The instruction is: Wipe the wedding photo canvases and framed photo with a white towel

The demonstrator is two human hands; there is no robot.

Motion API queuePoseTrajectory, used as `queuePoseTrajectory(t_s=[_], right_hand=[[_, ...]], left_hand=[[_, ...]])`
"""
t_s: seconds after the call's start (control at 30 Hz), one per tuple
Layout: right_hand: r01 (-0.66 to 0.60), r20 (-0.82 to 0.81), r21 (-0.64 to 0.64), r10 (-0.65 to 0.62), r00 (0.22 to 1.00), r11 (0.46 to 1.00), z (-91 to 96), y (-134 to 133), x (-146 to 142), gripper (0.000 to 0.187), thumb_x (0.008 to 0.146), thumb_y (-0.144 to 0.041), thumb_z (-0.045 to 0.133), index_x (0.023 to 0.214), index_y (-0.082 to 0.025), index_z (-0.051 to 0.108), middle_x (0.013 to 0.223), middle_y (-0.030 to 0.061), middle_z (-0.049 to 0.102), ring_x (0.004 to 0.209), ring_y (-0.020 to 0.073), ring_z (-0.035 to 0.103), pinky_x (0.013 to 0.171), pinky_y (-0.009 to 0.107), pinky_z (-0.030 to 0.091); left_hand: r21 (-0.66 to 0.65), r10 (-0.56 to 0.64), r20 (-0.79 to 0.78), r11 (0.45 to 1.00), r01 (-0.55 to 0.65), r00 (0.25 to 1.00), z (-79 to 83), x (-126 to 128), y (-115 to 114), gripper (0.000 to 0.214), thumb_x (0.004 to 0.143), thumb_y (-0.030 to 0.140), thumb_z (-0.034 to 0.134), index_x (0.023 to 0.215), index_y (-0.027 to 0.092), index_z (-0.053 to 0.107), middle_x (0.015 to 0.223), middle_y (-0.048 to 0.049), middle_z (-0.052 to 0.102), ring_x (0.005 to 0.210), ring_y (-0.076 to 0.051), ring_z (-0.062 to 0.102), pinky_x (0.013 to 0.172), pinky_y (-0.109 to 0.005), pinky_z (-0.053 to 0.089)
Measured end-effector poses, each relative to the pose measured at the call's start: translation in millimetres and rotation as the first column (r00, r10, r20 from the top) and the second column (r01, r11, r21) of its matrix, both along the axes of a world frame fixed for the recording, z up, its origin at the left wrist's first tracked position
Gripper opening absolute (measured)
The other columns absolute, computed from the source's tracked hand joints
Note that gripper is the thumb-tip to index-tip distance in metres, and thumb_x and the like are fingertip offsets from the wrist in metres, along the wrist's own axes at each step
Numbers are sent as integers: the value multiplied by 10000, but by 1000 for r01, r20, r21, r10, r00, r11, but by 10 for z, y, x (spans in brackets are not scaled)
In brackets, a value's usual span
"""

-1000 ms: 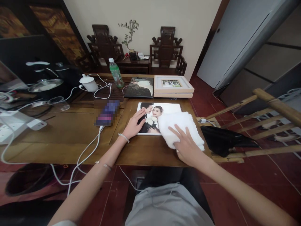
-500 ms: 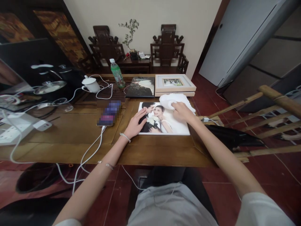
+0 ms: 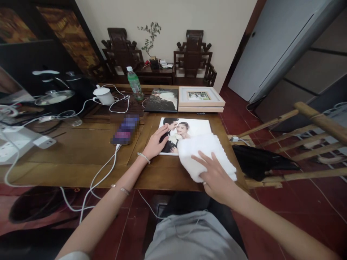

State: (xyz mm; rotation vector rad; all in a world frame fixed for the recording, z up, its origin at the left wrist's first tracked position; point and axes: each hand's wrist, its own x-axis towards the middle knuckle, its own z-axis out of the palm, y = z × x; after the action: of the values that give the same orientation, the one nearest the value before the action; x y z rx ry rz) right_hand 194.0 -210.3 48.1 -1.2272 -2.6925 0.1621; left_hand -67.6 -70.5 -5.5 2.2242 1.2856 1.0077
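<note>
A large printed photo panel (image 3: 193, 127) lies flat on the wooden table (image 3: 81, 148) in front of me. My left hand (image 3: 155, 143) rests open on its left edge, fingers spread flat. My right hand (image 3: 214, 173) presses flat on a folded white towel (image 3: 202, 151), which covers the panel's near right corner and hangs a little past the table's front edge.
Behind the panel lie a dark photo print (image 3: 162, 100) and a light wooden picture frame (image 3: 200, 98). A phone (image 3: 125, 129) with a white cable, a green bottle (image 3: 135, 83), a white cup (image 3: 103, 95) and power strips (image 3: 16, 144) sit to the left. A bamboo rack (image 3: 298, 144) stands at right.
My right hand has pulled the towel from the panel's far right corner back toward me to its near right corner. The left hand has stayed on the panel's left edge.
</note>
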Motion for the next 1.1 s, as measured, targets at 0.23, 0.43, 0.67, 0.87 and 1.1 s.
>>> queuePoseTrajectory(t_s=[0.23,0.43,0.67,0.87,1.1], right_hand=[[152,32,-21,-152,988,988,119,762,-62,361,722,-11,401,929,-108,680,1341,211,556,1369,346,360,1075,612,267],[234,60,22,-235,970,972,223,1507,-100,370,759,-50,372,1005,-104,643,1115,205,650,1055,314,587,929,465,407],[207,54,11,-207,977,978,119,1302,-92,382,743,-6,373,994,-77,651,1258,238,586,1327,352,405,1056,617,286],[72,58,-18,-71,996,997,-1,353,-97,356,694,26,432,859,-111,716,1516,179,370,1439,405,177,1095,722,121],[2,144,-89,11,990,996,101,59,-176,359,683,8,468,897,-120,727,1520,182,361,1428,434,183,1082,728,174]], left_hand=[[4,-27,-7,1000,27,1000,-8,-18,20,487,942,369,449,1359,129,527,1496,-122,421,1417,-231,341,1192,-428,238],[6,-31,7,1000,31,1000,-11,-28,23,486,941,371,453,1359,134,526,1494,-117,423,1413,-215,350,1189,-424,246],[4,-24,13,1000,24,1000,-11,-10,10,480,942,358,450,1360,135,523,1500,-117,414,1414,-215,349,1190,-425,240],[10,-16,-1,1000,16,1000,-18,1,10,482,948,349,437,1367,123,514,1500,-134,411,1418,-233,339,1193,-439,231],[1,-26,-51,1000,26,998,-54,-12,34,493,974,355,362,1403,139,472,1527,-121,372,1435,-230,303,1196,-443,213]])
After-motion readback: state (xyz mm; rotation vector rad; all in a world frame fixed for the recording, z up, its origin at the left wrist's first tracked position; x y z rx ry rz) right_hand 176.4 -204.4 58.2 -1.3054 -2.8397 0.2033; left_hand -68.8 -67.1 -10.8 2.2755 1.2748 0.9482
